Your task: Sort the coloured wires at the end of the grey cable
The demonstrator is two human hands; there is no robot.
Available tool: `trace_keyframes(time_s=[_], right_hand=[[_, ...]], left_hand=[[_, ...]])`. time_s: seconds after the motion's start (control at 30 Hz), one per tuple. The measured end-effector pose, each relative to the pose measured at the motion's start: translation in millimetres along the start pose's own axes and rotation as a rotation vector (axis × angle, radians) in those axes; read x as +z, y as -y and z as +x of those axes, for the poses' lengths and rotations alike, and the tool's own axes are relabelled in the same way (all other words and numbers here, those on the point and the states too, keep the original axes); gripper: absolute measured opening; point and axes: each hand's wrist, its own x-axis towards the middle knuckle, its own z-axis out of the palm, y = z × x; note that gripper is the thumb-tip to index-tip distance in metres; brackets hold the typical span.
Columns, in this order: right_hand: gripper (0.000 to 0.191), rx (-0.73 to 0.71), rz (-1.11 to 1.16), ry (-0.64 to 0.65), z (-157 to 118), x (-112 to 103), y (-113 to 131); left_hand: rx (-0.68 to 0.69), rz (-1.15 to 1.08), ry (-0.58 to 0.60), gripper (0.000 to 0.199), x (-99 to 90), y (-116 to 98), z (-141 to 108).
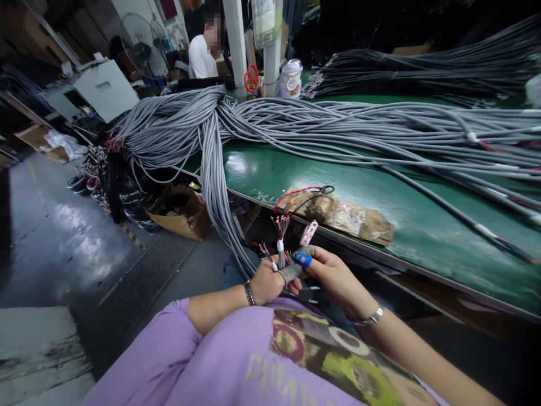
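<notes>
My left hand (270, 281) is closed around grey cables. One grey cable (281, 256) stands upright from it, with a white band and a fan of coloured wires with metal tips at its end. Another cable end with thin coloured wires (266, 251) pokes out beside it. My right hand (329, 276) meets the left, thumb in a blue cover (303, 259) and pressed against a finger wrapped in grey. Small coloured wires (288, 257) show by these fingertips; what they pinch is hidden. A small flat pink piece (309, 233) sticks up just above that finger; I cannot tell whether it is held.
A large bundle of grey cables (338, 124) lies along the green table (422, 208) and hangs over its edge. Near that edge is a taped cardboard strip (359, 220) with red and black wires. A carton (181, 211) stands below. Black cables (401, 73) and a person (203, 56) are farther back.
</notes>
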Motion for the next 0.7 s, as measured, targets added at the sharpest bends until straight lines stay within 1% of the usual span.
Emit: trace_keyframes(time_s=[0.1, 0.27, 0.37, 0.43, 0.53, 0.6, 0.7], right_hand=[[0.028, 0.027, 0.057, 0.037, -1, 6, 2], [0.032, 0.009, 0.047, -0.087, -6, 11, 9], [0.033, -0.007, 0.043, -0.147, -9, 13, 12], [0.031, -0.013, 0.054, -0.163, -11, 12, 11], [0.029, -0.018, 0.095, -0.139, -9, 7, 6], [0.033, -0.019, 0.164, -0.126, -5, 1, 5], [0.048, 0.022, 0.286, -0.114, 7, -6, 11]], left_hand=[[0.010, 0.013, -0.022, 0.054, -1.2, 0, 0], [0.046, 0.032, -0.051, 0.055, -2.6, 2, 2], [0.061, 0.013, -0.077, 0.052, -2.8, 4, 3], [0.075, -0.008, -0.103, 0.050, -3.0, 7, 3], [0.100, -0.046, -0.124, 0.048, -3.1, 8, 2], [0.114, -0.090, -0.121, 0.046, -2.3, 6, 1], [0.128, -0.164, -0.126, 0.043, 2.0, -2, 1]])
